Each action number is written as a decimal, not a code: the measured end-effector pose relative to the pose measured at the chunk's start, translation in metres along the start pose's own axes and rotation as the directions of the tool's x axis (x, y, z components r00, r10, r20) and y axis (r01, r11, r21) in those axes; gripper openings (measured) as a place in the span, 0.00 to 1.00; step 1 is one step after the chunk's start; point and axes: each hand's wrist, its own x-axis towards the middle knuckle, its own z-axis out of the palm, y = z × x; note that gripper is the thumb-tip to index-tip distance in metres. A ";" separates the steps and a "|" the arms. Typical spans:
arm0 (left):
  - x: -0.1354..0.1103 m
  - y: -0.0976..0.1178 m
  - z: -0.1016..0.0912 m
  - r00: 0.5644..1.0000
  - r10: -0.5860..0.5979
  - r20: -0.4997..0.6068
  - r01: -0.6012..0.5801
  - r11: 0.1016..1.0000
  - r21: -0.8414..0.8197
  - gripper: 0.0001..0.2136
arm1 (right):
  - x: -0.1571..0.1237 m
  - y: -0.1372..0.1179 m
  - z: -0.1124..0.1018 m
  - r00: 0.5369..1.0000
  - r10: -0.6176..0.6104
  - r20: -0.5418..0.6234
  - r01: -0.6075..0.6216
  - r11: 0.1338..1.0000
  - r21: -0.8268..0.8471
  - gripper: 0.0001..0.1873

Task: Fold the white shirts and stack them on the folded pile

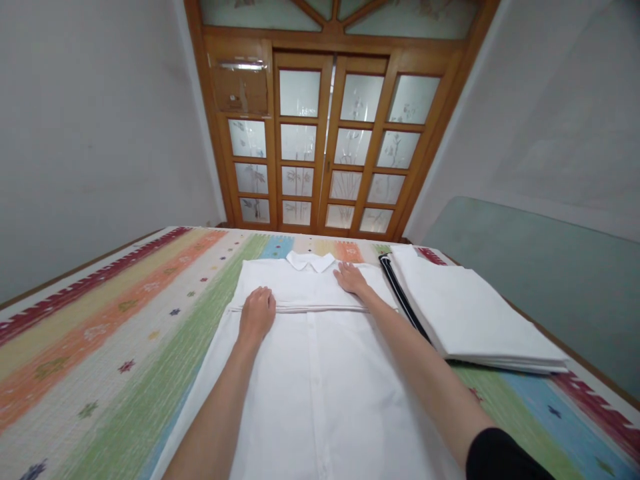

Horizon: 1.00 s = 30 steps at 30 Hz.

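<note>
A white collared shirt (pixel 280 400) lies spread over a striped cloth, its button strip running down the middle. The collar (pixel 311 260) is at the far end, and a folded-over band of the shirt ends in a straight layered edge below it. My left hand (pixel 258 312) is at the left part of that edge, its fingers curled closed on the fabric; the fingertips are hidden. My right hand (pixel 351 278) rests flat on the upper band, right of the collar, with fingers stretched out.
To the right lies a folded stack of white cloth (pixel 475 313), with a black striped edge (pixel 403 293) along its left side. The striped cloth (pixel 165 320) covers the table. A pale green panel (pixel 530 267) stands along the right wall, and wooden glazed doors (pixel 325 140) are beyond the table.
</note>
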 end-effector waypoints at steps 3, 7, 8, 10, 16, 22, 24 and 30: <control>-0.001 0.001 -0.002 1.000 0.012 0.026 -0.014 0.999 0.046 0.11 | 0.005 -0.001 -0.001 0.999 0.052 -0.005 -0.052 0.998 0.021 0.30; -0.001 0.003 -0.004 0.999 0.025 0.020 -0.026 0.997 0.068 0.11 | 0.011 -0.003 -0.004 0.994 0.088 -0.059 -0.085 0.995 0.050 0.28; -0.001 0.003 -0.004 1.000 0.023 0.015 -0.024 0.998 0.066 0.10 | 0.012 -0.003 -0.005 0.993 0.088 -0.080 -0.084 0.995 0.058 0.28; -0.001 0.002 -0.004 1.000 0.019 0.011 -0.019 0.998 0.061 0.10 | 0.016 -0.003 -0.007 0.989 0.085 -0.120 -0.077 0.994 0.073 0.26; -0.001 0.001 0.000 1.000 -0.012 0.002 0.012 0.999 0.051 0.10 | 0.031 -0.009 -0.013 0.981 -0.012 -0.193 0.037 0.992 0.124 0.22; -0.002 0.001 0.001 1.000 -0.018 -0.008 0.018 0.999 0.039 0.10 | 0.050 -0.016 -0.009 0.979 0.027 -0.201 0.011 0.983 0.184 0.20; -0.002 0.001 0.001 1.000 -0.010 -0.004 0.010 0.999 0.047 0.10 | 0.055 -0.016 -0.007 0.977 0.033 -0.210 0.010 0.980 0.197 0.18; -0.003 -0.001 0.003 1.000 -0.027 -0.011 0.027 0.999 0.041 0.10 | 0.059 -0.013 -0.004 0.968 0.023 -0.249 0.031 0.977 0.213 0.17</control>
